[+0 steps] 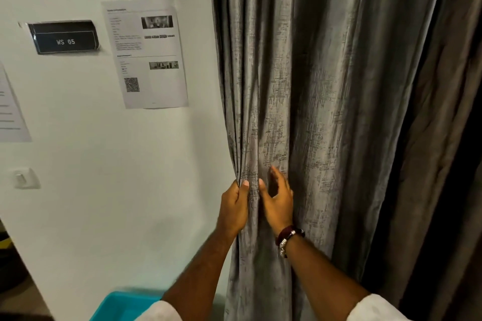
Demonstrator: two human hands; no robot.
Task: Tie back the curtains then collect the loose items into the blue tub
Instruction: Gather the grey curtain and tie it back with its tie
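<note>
A grey patterned curtain (313,86) hangs in folds from the top of the view down past my arms. My left hand (233,206) grips the curtain's left edge, thumb over the bunched fabric. Just to its right, my right hand (277,198) lies against the folds with fingers spread and reaching into the cloth; a dark bracelet is on its wrist. A corner of the blue tub (122,305) shows on the floor at the bottom left, partly hidden by my left sleeve.
A white wall (104,190) fills the left side, carrying a black "WS 05" sign (65,38), a printed sheet (148,55) and a light switch (24,177). A darker brown curtain (438,164) hangs at the right.
</note>
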